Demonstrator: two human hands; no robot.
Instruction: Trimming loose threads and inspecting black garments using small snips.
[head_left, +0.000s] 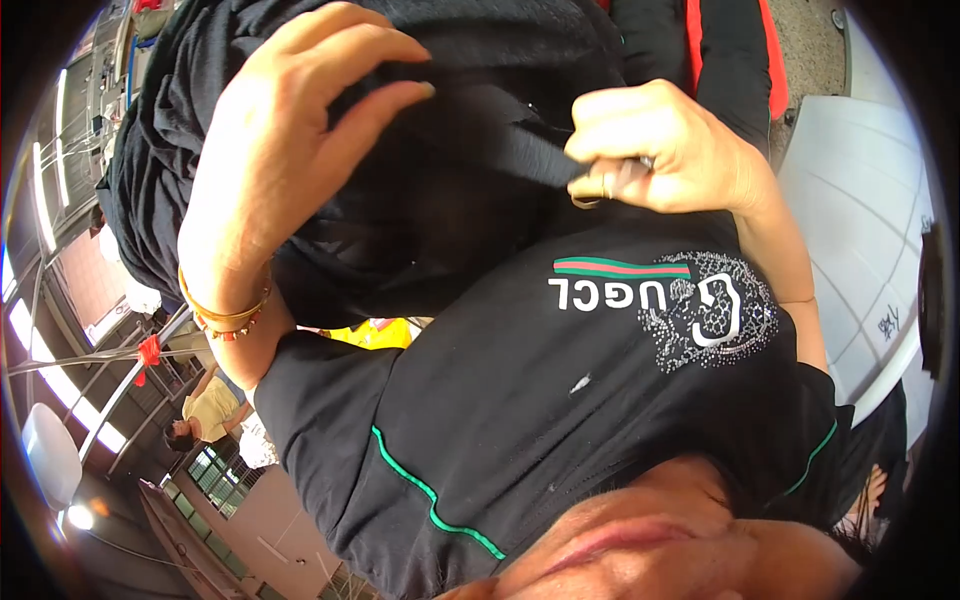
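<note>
Black fabric (400, 190) lies bunched across my lap, with more heaped in folds at the left. Over it, my left hand (310, 110) is open, its thumb and fingers apart with a gap between them. Bracelets circle that wrist. Closed in a pinch, my right hand (660, 150) grips a raised edge of the black fabric, which stretches from it toward the left. A gold-coloured ring shape shows near its fingertips; I cannot make out whether it is worn or held. A small pale speck sits on the cloth between the hands.
Black and red cloth (730, 60) lies at the far right. A large white panel (850, 200) stands beside my right arm. At the left, a red strip (148, 350) is tied on a rail, and a person in a yellow top (208, 410) is in the background.
</note>
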